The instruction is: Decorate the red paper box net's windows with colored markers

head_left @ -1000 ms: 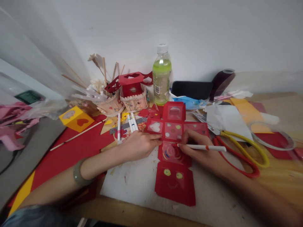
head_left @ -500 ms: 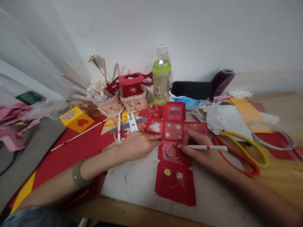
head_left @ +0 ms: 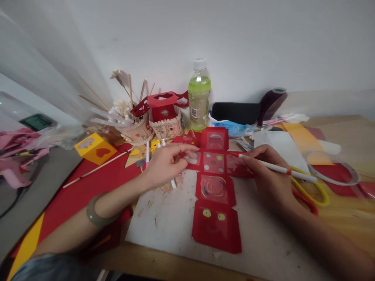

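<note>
A red paper box net (head_left: pixel 216 234), cross-shaped, lies flat on a white board (head_left: pixel 164 218). Its panels carry a face with yellow eyes, a swirl of coloured rings and dots. My right hand (head_left: pixel 271 177) pinches a white marker with a red band (head_left: pixel 277 168). The marker's red tip is over the net's right arm; I cannot tell whether it touches. Over the left arm, with its white heart partly covered, is my left hand (head_left: pixel 170 162), fingers loosely bent and apart, holding nothing. Other white markers (head_left: pixel 147 152) lie beyond that hand.
Behind stand a green drink bottle (head_left: pixel 200 97), decorated pots (head_left: pixel 136 130) and a black phone (head_left: pixel 236 112). A yellow paper cube (head_left: pixel 95 149) and wooden stick (head_left: pixel 96 168) lie left. Yellow-and-red scissors (head_left: pixel 318 191) are partly behind my right hand; tape (head_left: pixel 334 182) lies farther right.
My right hand has moved the marker up and right, off the ringed panel to the right arm. My left hand has shifted up and slightly left, away from the net's middle.
</note>
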Tool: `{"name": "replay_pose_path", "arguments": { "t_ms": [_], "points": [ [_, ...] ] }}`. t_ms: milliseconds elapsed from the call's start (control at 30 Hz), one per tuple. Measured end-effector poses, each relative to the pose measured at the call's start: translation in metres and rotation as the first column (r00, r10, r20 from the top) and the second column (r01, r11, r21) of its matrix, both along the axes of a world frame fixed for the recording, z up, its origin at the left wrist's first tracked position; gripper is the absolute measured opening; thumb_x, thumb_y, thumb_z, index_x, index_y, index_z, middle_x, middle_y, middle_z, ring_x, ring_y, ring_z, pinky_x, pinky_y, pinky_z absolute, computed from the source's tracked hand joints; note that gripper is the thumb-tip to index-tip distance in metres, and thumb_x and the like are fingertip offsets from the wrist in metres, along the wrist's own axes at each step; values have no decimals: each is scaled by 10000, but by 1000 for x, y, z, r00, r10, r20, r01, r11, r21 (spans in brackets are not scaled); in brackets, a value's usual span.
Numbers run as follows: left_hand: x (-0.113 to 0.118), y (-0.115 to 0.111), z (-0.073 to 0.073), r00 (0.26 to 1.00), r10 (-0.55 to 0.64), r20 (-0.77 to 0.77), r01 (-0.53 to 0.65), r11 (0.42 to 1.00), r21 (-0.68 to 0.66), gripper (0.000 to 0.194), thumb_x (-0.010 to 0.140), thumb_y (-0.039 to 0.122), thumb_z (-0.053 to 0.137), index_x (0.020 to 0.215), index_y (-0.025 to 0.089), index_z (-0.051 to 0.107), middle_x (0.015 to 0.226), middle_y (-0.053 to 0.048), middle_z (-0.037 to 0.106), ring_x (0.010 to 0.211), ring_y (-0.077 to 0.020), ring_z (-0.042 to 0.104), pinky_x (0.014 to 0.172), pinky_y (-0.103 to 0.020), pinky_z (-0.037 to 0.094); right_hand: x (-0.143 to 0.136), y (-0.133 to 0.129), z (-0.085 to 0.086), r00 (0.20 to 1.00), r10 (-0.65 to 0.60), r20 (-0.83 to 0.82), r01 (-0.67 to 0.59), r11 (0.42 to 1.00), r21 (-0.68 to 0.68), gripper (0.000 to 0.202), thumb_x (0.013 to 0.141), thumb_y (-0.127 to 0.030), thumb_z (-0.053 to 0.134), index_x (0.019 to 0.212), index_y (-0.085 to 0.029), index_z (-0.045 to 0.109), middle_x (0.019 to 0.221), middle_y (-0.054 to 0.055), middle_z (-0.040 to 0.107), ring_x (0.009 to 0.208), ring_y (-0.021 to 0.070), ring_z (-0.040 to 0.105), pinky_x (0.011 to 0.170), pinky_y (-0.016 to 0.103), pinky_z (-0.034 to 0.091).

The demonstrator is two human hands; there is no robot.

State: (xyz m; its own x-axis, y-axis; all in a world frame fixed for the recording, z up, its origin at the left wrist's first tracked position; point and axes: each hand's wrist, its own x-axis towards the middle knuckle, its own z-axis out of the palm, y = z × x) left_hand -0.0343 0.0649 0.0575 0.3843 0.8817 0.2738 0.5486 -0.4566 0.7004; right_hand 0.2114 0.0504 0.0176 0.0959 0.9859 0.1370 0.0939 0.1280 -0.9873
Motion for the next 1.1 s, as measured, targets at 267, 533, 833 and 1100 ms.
{"name": "replay_pose_path", "arguments": {
  "t_ms": [267,533,833,1100],
  "points": [
    [22,17,5,861,71,504,199,865,-461,415,593,60,409,974,127,559,892,-62,690,602,-91,535,505,-185,399,-2,-2,8,1000,-24,-6,24,999,30,172,802,-410,614,764,-245,581,731,-5,576,660,175,545,581,291,422],
    [23,16,-14,795,11,607,357,800,-482,649,689,32,565,1291,184,378,1451,-191,310,791,-110,663,712,-235,515,1,-2,16,980,48,-196,-50,999,-5,286,806,-404,605,585,-236,533,493,-35,436,471,130,379,454,271,280],
    [26,3,-9,805,-27,593,423,726,-542,584,779,14,594,1300,119,352,1159,-178,622,935,-158,666,805,-241,512,7,-7,25,949,140,-283,-133,990,42,241,764,-400,630,608,-224,579,525,-21,478,504,130,405,465,265,283],
    [31,-3,-11,724,-136,676,617,565,-548,730,799,-12,569,1401,264,260,1456,-183,300,858,-112,680,758,-196,515,11,-11,19,951,278,-133,-276,961,34,313,820,-416,590,586,-210,569,537,-19,505,515,135,431,482,269,311]
  ]
}}
